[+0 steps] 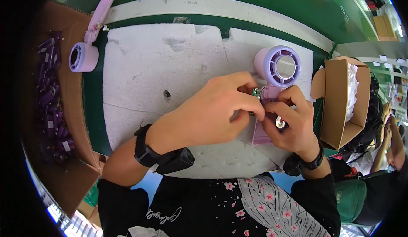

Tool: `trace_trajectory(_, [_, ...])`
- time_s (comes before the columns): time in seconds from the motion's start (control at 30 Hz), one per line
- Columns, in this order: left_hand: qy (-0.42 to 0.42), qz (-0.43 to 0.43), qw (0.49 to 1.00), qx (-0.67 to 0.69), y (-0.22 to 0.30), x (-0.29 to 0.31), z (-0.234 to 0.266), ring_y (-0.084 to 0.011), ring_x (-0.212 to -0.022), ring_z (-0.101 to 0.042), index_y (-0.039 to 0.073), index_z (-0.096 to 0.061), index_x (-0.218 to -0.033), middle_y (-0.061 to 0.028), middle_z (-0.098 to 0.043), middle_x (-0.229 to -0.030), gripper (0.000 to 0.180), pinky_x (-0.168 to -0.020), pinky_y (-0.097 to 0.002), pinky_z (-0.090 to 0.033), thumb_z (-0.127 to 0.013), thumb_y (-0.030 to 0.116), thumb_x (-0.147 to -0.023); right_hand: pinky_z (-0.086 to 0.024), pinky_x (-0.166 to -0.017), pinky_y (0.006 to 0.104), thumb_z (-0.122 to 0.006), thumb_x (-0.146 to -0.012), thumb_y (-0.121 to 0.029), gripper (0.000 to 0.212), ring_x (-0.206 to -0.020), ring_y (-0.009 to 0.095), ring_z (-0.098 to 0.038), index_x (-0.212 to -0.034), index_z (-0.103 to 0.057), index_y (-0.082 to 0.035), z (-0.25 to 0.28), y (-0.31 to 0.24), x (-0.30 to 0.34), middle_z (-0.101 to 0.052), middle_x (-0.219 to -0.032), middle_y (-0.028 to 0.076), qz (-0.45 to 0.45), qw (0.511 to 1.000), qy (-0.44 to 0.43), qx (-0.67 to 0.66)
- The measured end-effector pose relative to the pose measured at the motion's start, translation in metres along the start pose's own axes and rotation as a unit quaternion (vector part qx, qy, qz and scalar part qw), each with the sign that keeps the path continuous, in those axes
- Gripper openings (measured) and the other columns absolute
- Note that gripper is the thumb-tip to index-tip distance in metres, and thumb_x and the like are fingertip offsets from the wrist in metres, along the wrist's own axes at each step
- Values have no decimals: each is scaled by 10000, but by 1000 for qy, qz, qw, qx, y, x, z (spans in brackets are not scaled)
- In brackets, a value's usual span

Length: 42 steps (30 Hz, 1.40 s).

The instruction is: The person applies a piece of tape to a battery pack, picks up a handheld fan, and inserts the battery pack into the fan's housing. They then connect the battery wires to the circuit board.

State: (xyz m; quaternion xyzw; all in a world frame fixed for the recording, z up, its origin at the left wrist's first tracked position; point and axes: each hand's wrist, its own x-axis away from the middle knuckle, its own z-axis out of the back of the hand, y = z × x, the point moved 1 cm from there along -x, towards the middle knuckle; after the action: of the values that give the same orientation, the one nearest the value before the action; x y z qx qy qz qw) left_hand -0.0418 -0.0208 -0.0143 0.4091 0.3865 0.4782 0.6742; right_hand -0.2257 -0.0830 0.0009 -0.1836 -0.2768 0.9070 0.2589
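A pink and lilac handheld fan lies on the white foam sheet, its round head away from me and its opened handle toward me. My left hand reaches across from the left. Its thumb and fingers pinch a small green circuit board beside the handle. Curled over the handle from the right, my right hand grips a small dark cylinder with a shiny metal end. Fingers of both hands nearly meet there and hide much of the handle's inside.
A second pink fan, handle opened, lies at the left beside a cardboard box of purple cylinders. An open cardboard box with white wrapping stands at the right. The foam sheet covers the green bench. Another person's arms show far right.
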Motion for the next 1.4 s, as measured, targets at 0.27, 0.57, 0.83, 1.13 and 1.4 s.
trace_trajectory(0.27, [46,-20,998,41,1,-1,-4,-214,-735,-596,50,-630,-856,-93,-572,-884,221,-637,-278,-478,-669,-42,-658,-392,-463,282,-675,-590,-50,212,-548,199,-470,-793,-614,-51,-1,1,0,-440,-758,88,39,999,-9,-2])
trace_trajectory(0.57, [27,-1,996,89,8,-2,0,-188,-688,-562,27,-621,-825,-88,-566,-829,116,-608,-268,-457,-692,48,-736,-394,-455,299,-667,-562,-72,191,-532,207,-461,-733,-584,-49,-5,1,0,-428,-767,97,64,998,-13,19])
trace_trajectory(0.83, [62,29,996,54,3,1,-4,-162,-642,-540,4,-606,-804,-81,-565,-783,114,-552,-265,-421,-653,107,-813,-414,-471,281,-695,-521,-48,219,-572,203,-510,-707,-578,-53,-7,4,3,-488,-766,92,71,997,26,-30])
trace_trajectory(1.13, [42,39,997,46,-1,1,-3,-148,-599,-512,-14,-582,-778,-74,-552,-747,173,-528,-258,-396,-583,131,-873,-433,-490,258,-743,-520,-15,274,-579,190,-535,-745,-593,-59,-5,-3,2,-528,-805,84,63,992,95,-45])
trace_trajectory(1.4, [30,58,996,63,-1,0,0,-134,-608,-515,-23,-574,-774,-77,-546,-759,230,-523,-248,-393,-535,162,-905,-444,-499,261,-771,-529,-30,327,-587,183,-541,-818,-624,-68,-6,2,0,-522,-794,78,66,992,97,-38])
